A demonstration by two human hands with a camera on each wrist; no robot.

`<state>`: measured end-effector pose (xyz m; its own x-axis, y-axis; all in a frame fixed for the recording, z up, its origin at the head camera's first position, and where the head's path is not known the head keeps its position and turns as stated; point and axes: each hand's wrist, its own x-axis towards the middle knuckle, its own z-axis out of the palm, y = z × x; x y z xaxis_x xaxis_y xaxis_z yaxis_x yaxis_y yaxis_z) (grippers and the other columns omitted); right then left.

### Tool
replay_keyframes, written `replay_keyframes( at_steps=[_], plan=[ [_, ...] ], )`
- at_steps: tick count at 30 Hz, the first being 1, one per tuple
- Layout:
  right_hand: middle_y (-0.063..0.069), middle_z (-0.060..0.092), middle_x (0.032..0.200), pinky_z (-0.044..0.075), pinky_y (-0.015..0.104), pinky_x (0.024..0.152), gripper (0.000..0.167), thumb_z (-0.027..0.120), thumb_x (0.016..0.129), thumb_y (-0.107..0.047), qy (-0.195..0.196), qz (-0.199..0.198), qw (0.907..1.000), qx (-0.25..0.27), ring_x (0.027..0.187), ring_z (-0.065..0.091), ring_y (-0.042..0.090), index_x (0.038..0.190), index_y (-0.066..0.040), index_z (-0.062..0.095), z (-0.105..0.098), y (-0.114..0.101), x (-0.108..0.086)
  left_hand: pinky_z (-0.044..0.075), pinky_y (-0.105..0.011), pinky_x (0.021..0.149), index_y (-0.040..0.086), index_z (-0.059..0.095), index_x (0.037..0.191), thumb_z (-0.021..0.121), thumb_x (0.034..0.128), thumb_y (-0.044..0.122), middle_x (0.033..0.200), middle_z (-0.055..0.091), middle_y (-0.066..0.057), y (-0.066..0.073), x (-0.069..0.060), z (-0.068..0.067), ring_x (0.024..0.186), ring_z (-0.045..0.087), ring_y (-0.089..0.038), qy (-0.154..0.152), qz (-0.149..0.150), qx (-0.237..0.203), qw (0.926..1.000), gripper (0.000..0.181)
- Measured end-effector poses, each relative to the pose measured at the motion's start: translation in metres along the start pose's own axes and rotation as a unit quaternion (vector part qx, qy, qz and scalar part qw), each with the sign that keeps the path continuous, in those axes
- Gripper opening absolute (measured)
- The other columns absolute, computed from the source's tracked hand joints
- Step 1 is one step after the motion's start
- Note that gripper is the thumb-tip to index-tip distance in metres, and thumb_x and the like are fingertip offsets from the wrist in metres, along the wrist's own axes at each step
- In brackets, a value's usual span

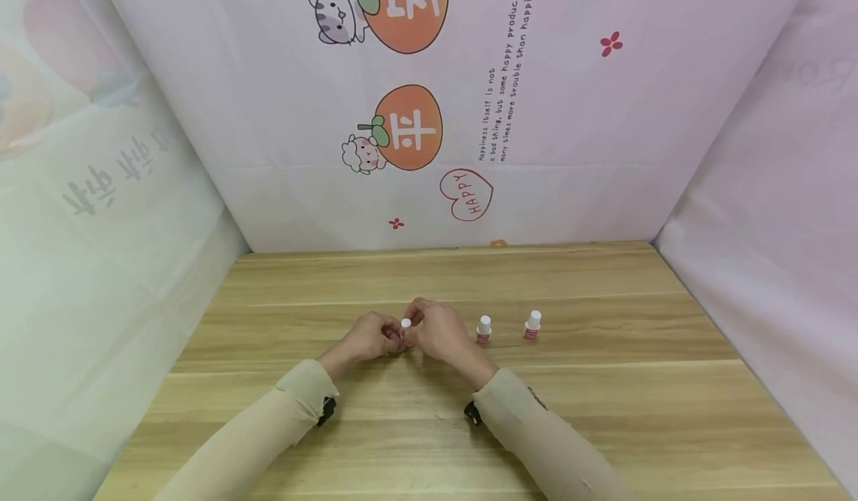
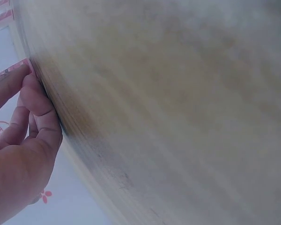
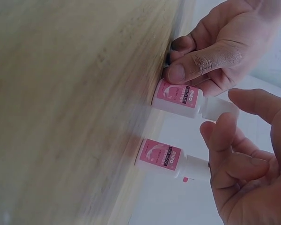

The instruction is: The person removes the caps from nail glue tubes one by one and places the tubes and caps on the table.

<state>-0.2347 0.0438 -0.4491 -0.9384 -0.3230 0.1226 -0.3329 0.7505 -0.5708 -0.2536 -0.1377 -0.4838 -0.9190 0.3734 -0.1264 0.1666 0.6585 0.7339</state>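
Note:
A small white glue bottle (image 3: 178,98) with a pink label stands upright on the table between the two hands. Low on its body, the left hand (image 1: 372,335) pinches it with thumb and fingertips, as the left wrist view also shows at the label's edge. The right hand (image 1: 439,330) has its thumb and a finger on either side of the white cap (image 1: 406,324), apparently pinching it. Its other fingers are curled. To the right of the hands stand two more capped bottles, a nearer glue bottle (image 1: 484,330) and a farther glue bottle (image 1: 532,325).
The wood-grain table (image 1: 429,441) runs back to a white printed cloth (image 1: 550,188) hanging behind it. Similar white cloth sides stand at left and right. A dark strap (image 1: 326,410) shows at the left cuff, and another dark piece (image 1: 473,413) at the right one.

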Motion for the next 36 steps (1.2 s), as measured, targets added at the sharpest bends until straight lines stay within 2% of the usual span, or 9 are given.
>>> replay_keyframes(
  at_steps=[4, 10, 19, 27, 36],
  plan=[
    [-0.007, 0.071, 0.089, 0.048, 0.03, 0.071, 0.014, 0.076, 0.086, -0.026, -0.002, 0.007, 0.9999, 0.009, 0.08, 0.061, 0.014, 0.095, -0.021, 0.066, -0.001, -0.0001, 0.001, 0.048, -0.021, 0.061, 0.006, 0.074, 0.096, 0.07, 0.0793, -0.003, 0.082, 0.071, -0.008, 0.0012, 0.0002, -0.0009, 0.07, 0.058, -0.01, -0.001, 0.002, 0.0, 1.0, 0.019],
    [-0.006, 0.072, 0.091, 0.048, 0.031, 0.073, 0.013, 0.075, 0.086, -0.023, 0.002, -0.002, 1.0, 0.008, 0.081, 0.062, 0.014, 0.096, -0.02, 0.067, -0.0018, -0.0018, 0.0003, 0.047, -0.021, 0.063, 0.006, 0.075, 0.097, 0.07, 0.0808, 0.0, 0.082, 0.071, -0.007, 0.0009, -0.0002, -0.0009, 0.072, 0.058, -0.01, 0.001, -0.001, 0.011, 0.9999, 0.018],
    [-0.006, 0.071, 0.087, 0.046, 0.028, 0.067, 0.015, 0.077, 0.085, -0.025, 0.001, 0.005, 0.9999, 0.014, 0.075, 0.059, 0.012, 0.095, -0.02, 0.066, -0.0012, -0.0003, 0.0007, 0.048, -0.022, 0.061, 0.005, 0.073, 0.096, 0.072, 0.0803, -0.001, 0.08, 0.07, -0.005, 0.0017, 0.0, -0.0012, 0.07, 0.058, -0.01, -0.005, -0.003, -0.004, 1.0, 0.018],
    [-0.005, 0.072, 0.092, 0.05, 0.031, 0.074, 0.015, 0.076, 0.085, -0.024, 0.005, -0.008, 0.9999, -0.007, 0.084, 0.064, 0.016, 0.096, -0.021, 0.066, -0.0003, -0.0006, 0.0008, 0.048, -0.021, 0.06, 0.005, 0.074, 0.097, 0.072, 0.0809, 0.0, 0.08, 0.07, -0.005, 0.0018, 0.0001, -0.001, 0.069, 0.058, -0.009, -0.002, -0.008, -0.002, 1.0, 0.017],
    [-0.007, 0.07, 0.087, 0.048, 0.028, 0.071, 0.015, 0.078, 0.085, -0.025, -0.002, 0.005, 1.0, 0.003, 0.078, 0.06, 0.011, 0.094, -0.02, 0.066, 0.001, 0.0007, 0.0018, 0.047, -0.022, 0.06, 0.006, 0.074, 0.097, 0.073, 0.0812, 0.001, 0.079, 0.069, -0.001, 0.0022, -0.0005, -0.0015, 0.069, 0.057, -0.01, -0.001, -0.005, -0.002, 1.0, 0.016]
  ],
)
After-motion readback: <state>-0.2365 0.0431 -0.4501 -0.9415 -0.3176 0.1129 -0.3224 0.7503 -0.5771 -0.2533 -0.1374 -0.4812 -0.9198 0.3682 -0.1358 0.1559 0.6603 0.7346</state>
